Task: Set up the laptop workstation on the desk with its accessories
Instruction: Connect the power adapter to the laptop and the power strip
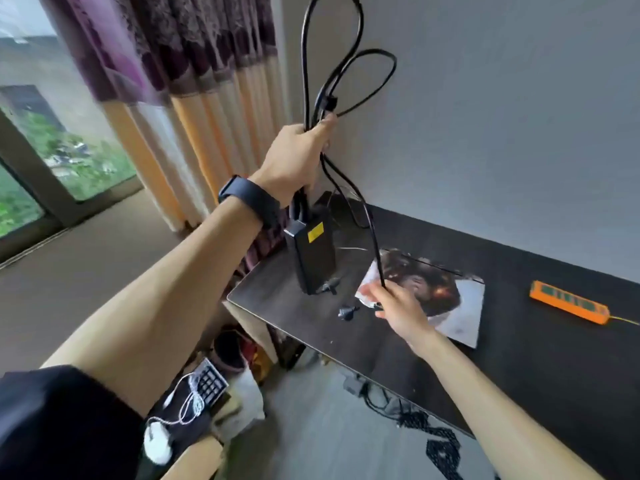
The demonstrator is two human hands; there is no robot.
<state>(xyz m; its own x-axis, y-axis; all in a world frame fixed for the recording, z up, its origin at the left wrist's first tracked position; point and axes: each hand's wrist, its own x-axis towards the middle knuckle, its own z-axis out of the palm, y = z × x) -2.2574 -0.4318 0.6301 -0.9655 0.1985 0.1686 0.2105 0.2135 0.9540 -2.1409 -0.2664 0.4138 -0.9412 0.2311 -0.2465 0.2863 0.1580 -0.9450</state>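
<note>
The left hand [294,157] is raised above the desk [519,358] and grips a bunch of black cable [346,81]. Loops stand up over the fist, and the adapter [313,261] hangs under it. Its lower end is at the desk surface, but I cannot tell if it touches. The right hand [398,306] is low, over the mouse pad [457,299], and its fingers close on one strand of the same cable. A small plug [347,311] lies on the desk just beside it.

I judge the adapter to be the heavy, hard part, so it will swing and pull on its cable. It is better to hold the block itself. The cable is rather stiff and keeps its curls, so it may spring and tangle. It should be drawn out strand by strand, holding close to the plug, toward the power strip [568,303].
</note>
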